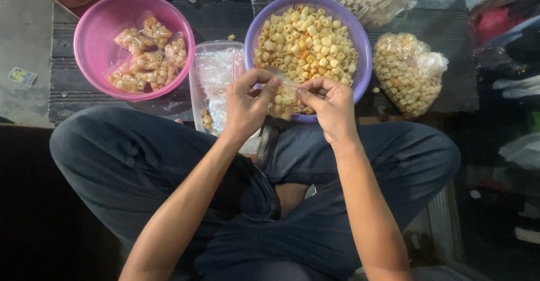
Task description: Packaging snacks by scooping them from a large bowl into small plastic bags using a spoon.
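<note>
A small clear bag of macaroni snacks is held pinched between the left hand and right hand at the near rim of the purple bowl, apparently mid-packing; closing its mouth would be called for before it is laid among the filled packets in the pink bowl

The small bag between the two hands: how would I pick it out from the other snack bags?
Start at the purple bowl heaped with loose tube-shaped snacks. At its near rim, the left hand and right hand pinch a small clear bag, partly filled. Unlike the filled packets lying in the pink bowl, it is the only one held in the air.
</note>
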